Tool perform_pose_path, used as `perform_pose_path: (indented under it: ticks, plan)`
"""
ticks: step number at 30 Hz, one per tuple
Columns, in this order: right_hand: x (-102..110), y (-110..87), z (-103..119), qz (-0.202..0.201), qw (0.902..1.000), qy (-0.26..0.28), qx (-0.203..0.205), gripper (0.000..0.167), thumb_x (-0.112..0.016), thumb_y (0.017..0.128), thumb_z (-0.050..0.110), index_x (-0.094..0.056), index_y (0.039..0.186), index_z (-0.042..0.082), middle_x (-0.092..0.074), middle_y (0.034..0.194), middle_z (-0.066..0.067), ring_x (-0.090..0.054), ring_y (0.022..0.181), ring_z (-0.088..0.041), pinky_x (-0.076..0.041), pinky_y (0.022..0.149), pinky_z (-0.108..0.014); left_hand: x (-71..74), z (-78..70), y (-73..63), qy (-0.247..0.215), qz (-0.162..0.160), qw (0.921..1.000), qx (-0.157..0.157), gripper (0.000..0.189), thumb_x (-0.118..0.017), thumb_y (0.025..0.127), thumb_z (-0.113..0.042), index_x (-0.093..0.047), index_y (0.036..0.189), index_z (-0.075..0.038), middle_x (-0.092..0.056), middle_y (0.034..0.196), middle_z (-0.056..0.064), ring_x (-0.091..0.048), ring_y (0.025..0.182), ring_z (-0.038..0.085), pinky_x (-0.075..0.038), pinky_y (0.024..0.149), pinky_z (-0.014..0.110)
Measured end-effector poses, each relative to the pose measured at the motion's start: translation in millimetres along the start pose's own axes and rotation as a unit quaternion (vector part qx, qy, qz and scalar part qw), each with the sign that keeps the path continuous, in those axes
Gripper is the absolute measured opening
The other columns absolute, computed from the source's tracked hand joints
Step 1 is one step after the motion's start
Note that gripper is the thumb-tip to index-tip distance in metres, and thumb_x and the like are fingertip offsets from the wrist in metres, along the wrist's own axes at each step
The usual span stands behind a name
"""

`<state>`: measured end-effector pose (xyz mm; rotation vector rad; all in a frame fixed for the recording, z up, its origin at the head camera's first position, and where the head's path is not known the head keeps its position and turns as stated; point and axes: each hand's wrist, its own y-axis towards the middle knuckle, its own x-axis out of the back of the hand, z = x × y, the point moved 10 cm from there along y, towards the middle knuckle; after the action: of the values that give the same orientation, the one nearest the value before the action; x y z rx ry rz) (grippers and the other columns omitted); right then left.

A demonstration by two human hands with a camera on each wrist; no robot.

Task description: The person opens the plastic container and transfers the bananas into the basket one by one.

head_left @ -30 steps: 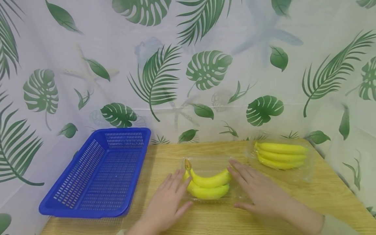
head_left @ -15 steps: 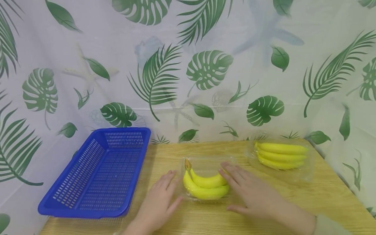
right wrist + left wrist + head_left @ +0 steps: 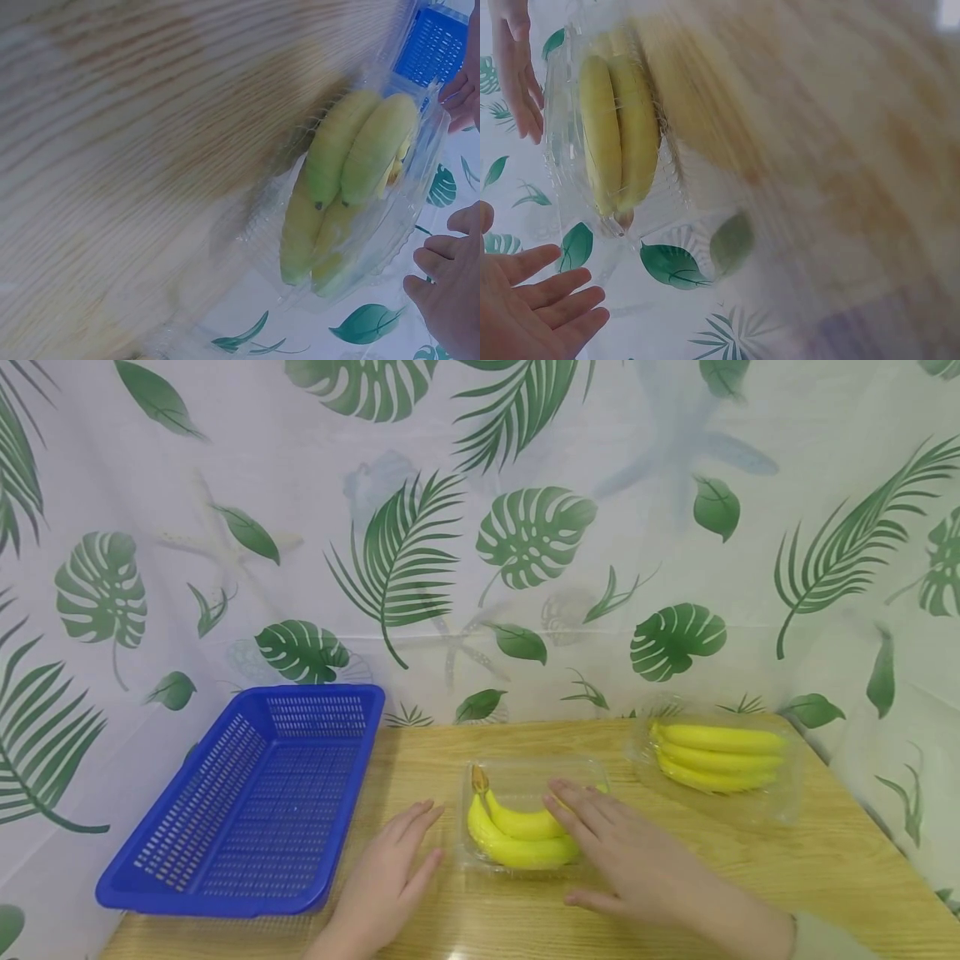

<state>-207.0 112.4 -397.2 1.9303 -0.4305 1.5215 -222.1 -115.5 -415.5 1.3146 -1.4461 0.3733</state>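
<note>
A clear plastic clamshell box (image 3: 540, 768) with yellow bananas (image 3: 517, 843) inside lies on the table in the head view. My left hand (image 3: 386, 881) is to the left of the box, apart from it, fingers extended. Over the box's right end is my right hand (image 3: 637, 868), its fingers straight and hiding the bananas' tips. In the left wrist view, a gap separates the left hand (image 3: 544, 307) from the box (image 3: 562, 142). The right wrist view has the right hand (image 3: 450, 277) beside the box (image 3: 262, 225), holding nothing; contact I cannot tell.
A blue slotted plastic basket (image 3: 292, 810) stands on the left of the wooden table (image 3: 420, 760). Another clear box (image 3: 787, 793) holding several bananas (image 3: 720, 760) lies at the back right. Behind hangs a leaf-patterned cloth (image 3: 525, 677).
My left hand has drawn away from the box, to the left and slightly down. My right hand has shifted left across the box's right end. The box has stayed in place.
</note>
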Motion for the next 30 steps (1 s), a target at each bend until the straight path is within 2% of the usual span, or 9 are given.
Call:
perform_pose_path:
  ticks: [8, 12, 17, 24, 30]
  plan:
    - [2.2, 6.0, 6.4, 0.006, 1.0, 0.005, 0.005, 0.115, -0.075, 0.089, 0.064, -0.019, 0.169, 0.004, -0.034, 0.171, -0.019, -0.044, 0.153, -0.036, -0.049, 0.12, -0.053, 2.9, 2.4, -4.9, -0.065, 0.009, 0.9971, 0.038, 0.039, -0.058, 0.109, -0.025, -0.063, 0.144, -0.009, -0.064, 0.149, 0.012, -0.06, 0.139, 0.036, -0.051, 0.116, 0.058]
    - [2.7, 10.1, 9.7, 0.012, 0.9999, 0.008, 0.004, 0.113, -0.075, 0.089, 0.065, -0.021, 0.168, 0.004, -0.033, 0.172, -0.019, -0.044, 0.153, -0.036, -0.049, 0.12, -0.054, 4.5, 3.8, -5.8, -0.105, 0.01, 0.9932, 0.05, 0.037, -0.054, 0.111, -0.023, -0.063, 0.144, -0.01, -0.066, 0.148, 0.008, -0.061, 0.138, 0.034, -0.05, 0.117, 0.058]
    - [7.4, 17.5, 16.8, -0.006, 0.9997, 0.01, 0.019, 0.111, -0.076, 0.088, 0.064, -0.026, 0.166, 0.003, -0.037, 0.17, -0.018, -0.047, 0.151, -0.035, -0.049, 0.12, -0.053, 3.9, 8.8, -7.3, -0.147, 0.013, 0.9864, 0.072, 0.035, -0.052, 0.112, -0.021, -0.066, 0.141, -0.008, -0.069, 0.143, 0.008, -0.063, 0.135, 0.033, -0.051, 0.115, 0.058]
    - [4.5, 29.4, 25.1, -0.016, 0.999, 0.026, 0.031, 0.11, -0.076, 0.088, 0.065, -0.027, 0.166, 0.004, -0.041, 0.168, -0.015, -0.047, 0.151, -0.032, -0.05, 0.121, -0.051, -3.4, 19.7, -10.9, -0.213, 0.02, 0.9696, 0.119, 0.032, -0.049, 0.113, -0.019, -0.07, 0.135, -0.01, -0.074, 0.135, 0.004, -0.069, 0.125, 0.03, -0.058, 0.109, 0.052]
    - [-1.0, 37.7, 30.8, -0.014, 0.9987, 0.035, 0.036, 0.102, -0.074, 0.091, 0.063, -0.035, 0.163, 0.001, -0.044, 0.167, -0.015, -0.048, 0.151, -0.032, -0.048, 0.122, -0.05, -9.7, 22.9, -14.3, -0.275, 0.016, 0.9529, 0.127, 0.031, -0.048, 0.113, -0.016, -0.071, 0.132, -0.006, -0.075, 0.132, 0.009, -0.07, 0.122, 0.033, -0.059, 0.108, 0.043]
